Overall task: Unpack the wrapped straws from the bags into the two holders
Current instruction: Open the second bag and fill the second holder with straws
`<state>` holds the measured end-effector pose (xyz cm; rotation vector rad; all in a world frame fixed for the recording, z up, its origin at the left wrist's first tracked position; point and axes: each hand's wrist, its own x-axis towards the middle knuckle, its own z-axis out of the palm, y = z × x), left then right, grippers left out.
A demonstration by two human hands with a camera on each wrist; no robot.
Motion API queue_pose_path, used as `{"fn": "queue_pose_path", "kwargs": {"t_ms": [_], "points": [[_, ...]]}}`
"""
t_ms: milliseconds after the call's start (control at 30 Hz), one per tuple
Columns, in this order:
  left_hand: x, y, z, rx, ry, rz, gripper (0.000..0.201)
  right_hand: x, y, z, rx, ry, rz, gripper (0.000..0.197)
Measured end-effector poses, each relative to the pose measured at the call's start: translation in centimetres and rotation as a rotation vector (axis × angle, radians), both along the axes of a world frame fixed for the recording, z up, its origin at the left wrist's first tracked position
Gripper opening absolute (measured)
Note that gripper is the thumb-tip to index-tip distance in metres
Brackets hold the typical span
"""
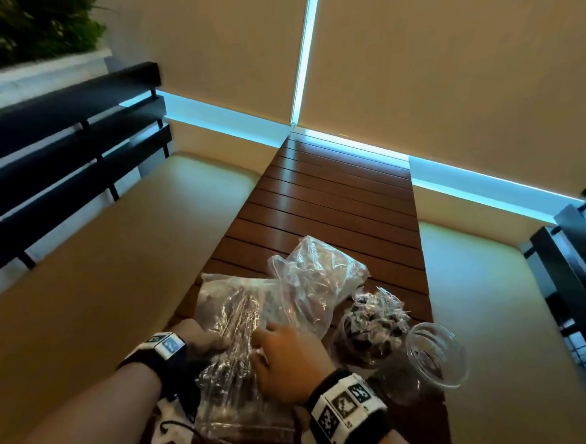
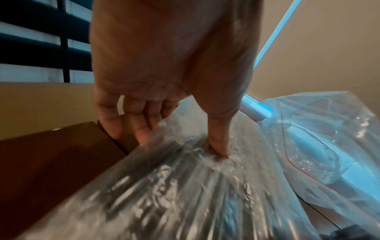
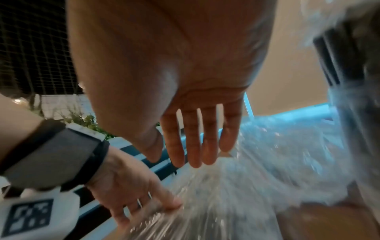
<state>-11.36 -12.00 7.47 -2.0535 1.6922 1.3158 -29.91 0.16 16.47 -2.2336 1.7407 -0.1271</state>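
Straws, wrapped and still packed inside a clear plastic bag (image 1: 236, 331), lie on the wooden counter (image 1: 334, 192) right in front of the person, with a second, crumpled bag (image 1: 318, 271) just behind it. To the right stand the two clear cup holders: one (image 1: 370, 333) already bristling with wrapped straws, the other (image 1: 437, 353) tipped toward the camera and looking empty. The left hand (image 1: 206, 337) pins the near bag down, thumb pressing into the plastic on top and fingers curled at its left edge, so it reads as a pinch on the bag. The right hand (image 1: 286, 363) lies over the bag's right side with fingers straight and slightly spread, gripping nothing; whether its tips touch the plastic is hard to tell through the blur. The step in hand seems to be steadying the bag in order to open it. Next, the right hand likely needs to find the mouth, reach in and draw out a bunch of straws for the empty holder. Slippery film and that tilted cup are the likely snags.
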Motion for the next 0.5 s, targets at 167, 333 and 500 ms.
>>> {"fn": "queue_pose_path", "kwargs": {"t_ms": [167, 333, 500], "points": [[0.5, 0.4, -0.7, 0.048, 0.167, 0.134, 0.040, 1.3, -0.1, -4.1, 0.372, 0.033, -0.074, 0.031], [2.5, 0.2, 1.8, 0.019, 0.321, 0.199, 0.022, 1.9, 0.4, -4.7, 0.505, -0.052, -0.064, 0.065], [3.5, -1.6, 7.8, -0.096, 0.341, 0.340, 0.011, 2.8, 0.3, -1.9, 0.347, -0.156, -0.002, 0.110]]}}
